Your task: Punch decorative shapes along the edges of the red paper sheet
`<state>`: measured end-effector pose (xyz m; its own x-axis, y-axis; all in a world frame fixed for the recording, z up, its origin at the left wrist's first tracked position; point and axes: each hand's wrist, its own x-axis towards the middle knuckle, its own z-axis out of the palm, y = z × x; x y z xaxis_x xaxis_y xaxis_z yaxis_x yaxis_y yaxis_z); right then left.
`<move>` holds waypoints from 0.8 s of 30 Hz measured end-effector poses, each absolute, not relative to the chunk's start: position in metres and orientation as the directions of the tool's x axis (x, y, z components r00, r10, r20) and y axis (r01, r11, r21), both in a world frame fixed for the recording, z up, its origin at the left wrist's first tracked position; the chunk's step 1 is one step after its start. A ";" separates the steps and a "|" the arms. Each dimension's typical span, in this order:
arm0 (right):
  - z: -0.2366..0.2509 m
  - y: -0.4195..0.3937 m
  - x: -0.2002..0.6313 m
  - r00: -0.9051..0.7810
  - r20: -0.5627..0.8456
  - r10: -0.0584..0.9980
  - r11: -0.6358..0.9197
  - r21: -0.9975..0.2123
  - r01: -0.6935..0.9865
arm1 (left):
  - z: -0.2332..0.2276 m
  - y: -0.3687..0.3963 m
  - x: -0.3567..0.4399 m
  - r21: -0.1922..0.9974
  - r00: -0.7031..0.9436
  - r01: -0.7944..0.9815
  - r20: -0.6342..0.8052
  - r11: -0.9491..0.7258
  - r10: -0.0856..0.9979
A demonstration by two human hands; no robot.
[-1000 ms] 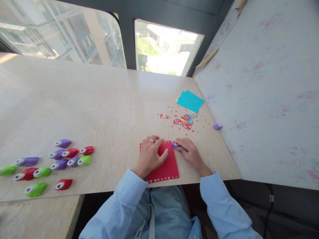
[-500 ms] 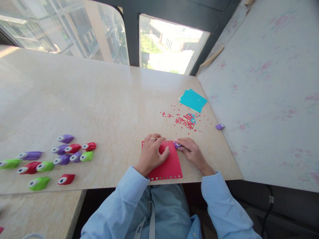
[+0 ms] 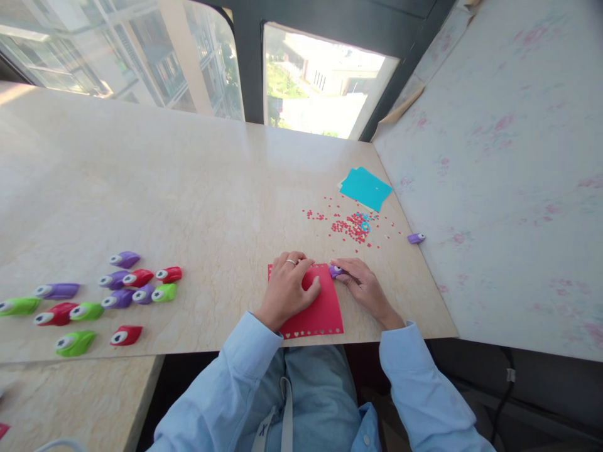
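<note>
A sheet of red paper (image 3: 325, 307) lies near the table's front edge, with small shapes punched along its top and bottom edges. My left hand (image 3: 289, 289) rests on the sheet's left part, fingers spread and thumb pointing right; a ring is on one finger. At the upper right corner of the sheet, my right hand (image 3: 362, 287) grips a small purple craft punch (image 3: 335, 271) between thumb and fingers. The punch sits against the paper's edge; whether the paper is inside its slot I cannot tell.
Red and blue punched bits (image 3: 352, 227) are scattered beyond the hands, below blue paper sheets (image 3: 365, 188). Another purple punch (image 3: 416, 238) lies by the wall. Several purple, red and green punches (image 3: 117, 299) stand at the left.
The purple punch shows a little more between my right fingers, its top turned more into view. My left hand and the red paper have hardly moved.
</note>
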<state>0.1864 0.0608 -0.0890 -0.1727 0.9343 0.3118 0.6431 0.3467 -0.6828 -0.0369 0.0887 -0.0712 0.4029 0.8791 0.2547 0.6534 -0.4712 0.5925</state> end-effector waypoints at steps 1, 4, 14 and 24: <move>-0.089 0.061 0.186 -0.175 0.316 0.932 0.352 -0.682 0.642 | -0.071 0.089 -0.037 0.594 0.403 0.654 0.251 -0.469 0.880; -0.089 0.061 0.187 -0.186 0.332 0.925 0.370 -0.675 0.638 | -0.071 0.089 -0.037 0.595 0.405 0.656 0.242 -0.464 0.882; -0.090 0.062 0.189 -0.203 0.295 0.934 0.353 -0.670 0.653 | -0.071 0.088 -0.036 0.565 0.423 0.673 0.236 -0.478 0.875; -0.091 0.062 0.188 -0.150 0.300 0.942 0.322 -0.678 0.661 | -0.071 0.087 -0.037 0.548 0.445 0.671 0.243 -0.500 0.862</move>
<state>0.1876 0.0619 -0.0907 -0.1502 0.9419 0.3004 0.6609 0.3217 -0.6780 -0.0368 0.0870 -0.0707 0.4449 0.8620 0.2430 0.6706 -0.5005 0.5475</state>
